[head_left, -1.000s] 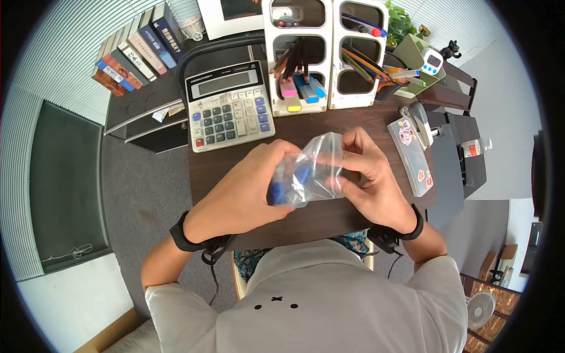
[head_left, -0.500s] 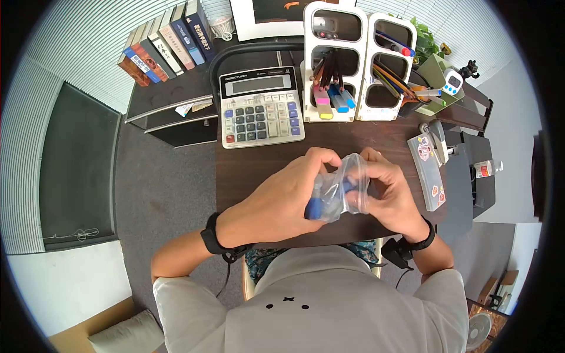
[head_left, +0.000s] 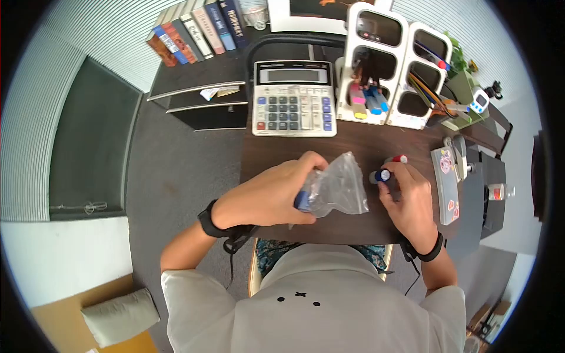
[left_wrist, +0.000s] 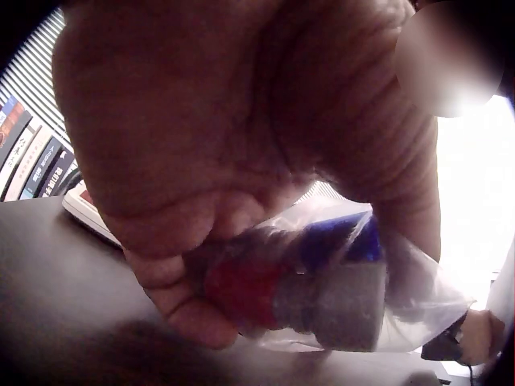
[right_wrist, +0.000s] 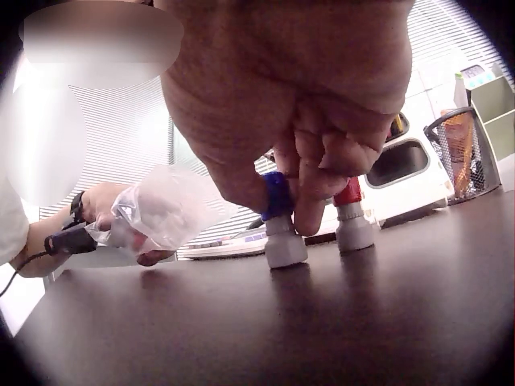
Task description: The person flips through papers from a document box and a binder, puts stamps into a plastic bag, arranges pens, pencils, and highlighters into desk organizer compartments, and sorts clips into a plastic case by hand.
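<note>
My left hand (head_left: 268, 191) grips a clear zip bag (head_left: 341, 187), its mouth turned to the right. Inside the bag, the left wrist view shows a red-and-grey cylinder (left_wrist: 330, 305) and a blue piece (left_wrist: 346, 241). Thumb and finger of my right hand (head_left: 410, 203) pinch the blue top of a small blue-and-white cylinder (right_wrist: 282, 233), its white base on the desk. A similar red-and-white cylinder (right_wrist: 354, 227) stands upright just beside it, close to the other fingers. In the head view the blue top carries a pale round mark.
A calculator (head_left: 294, 112) lies at the back left of the desk (head_left: 276, 150). Behind stands a white organizer (head_left: 400, 112) with highlighters and pencils. To the right are a stickered pencil case (head_left: 446, 188) and a stapler (head_left: 460, 154). Books (head_left: 197, 29) line the cabinet at left.
My right hand has come out of the bag and moved right, down to the desk with the blue-and-white cylinder. The red-and-white one now shows there too. The left hand still holds the bag.
</note>
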`<state>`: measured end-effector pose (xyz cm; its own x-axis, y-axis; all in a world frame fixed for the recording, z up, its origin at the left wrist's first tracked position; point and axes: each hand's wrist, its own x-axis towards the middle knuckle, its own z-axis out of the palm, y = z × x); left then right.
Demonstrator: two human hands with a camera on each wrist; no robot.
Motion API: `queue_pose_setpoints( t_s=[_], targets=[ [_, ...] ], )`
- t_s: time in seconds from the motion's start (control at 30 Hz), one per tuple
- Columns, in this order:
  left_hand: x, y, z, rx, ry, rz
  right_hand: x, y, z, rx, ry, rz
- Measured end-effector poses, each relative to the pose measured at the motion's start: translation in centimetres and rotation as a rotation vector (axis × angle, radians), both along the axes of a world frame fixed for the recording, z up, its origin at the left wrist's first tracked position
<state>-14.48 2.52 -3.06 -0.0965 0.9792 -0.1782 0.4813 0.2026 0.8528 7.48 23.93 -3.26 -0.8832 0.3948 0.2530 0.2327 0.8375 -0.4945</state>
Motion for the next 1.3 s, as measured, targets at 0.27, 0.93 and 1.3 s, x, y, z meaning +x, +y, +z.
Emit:
queue_pose_setpoints(
  t_s=[0.27,0.93,1.3],
  targets=[
    [0.3,0.4,-0.4,0.081,-0.024,-0.032,1.0,-1.0,1.4,0.053,-0.003,-0.081],
    [3.1,1.0,-2.1,0.525,0.165,0.111,0.6,-2.4,0.4,-0.814,-0.050,0.155],
    [0.6,-1.2,-3.3,0.456,-0.401,0.200,0.1,-2.0,2.3,-0.943,0.081,0.122]
  ],
)
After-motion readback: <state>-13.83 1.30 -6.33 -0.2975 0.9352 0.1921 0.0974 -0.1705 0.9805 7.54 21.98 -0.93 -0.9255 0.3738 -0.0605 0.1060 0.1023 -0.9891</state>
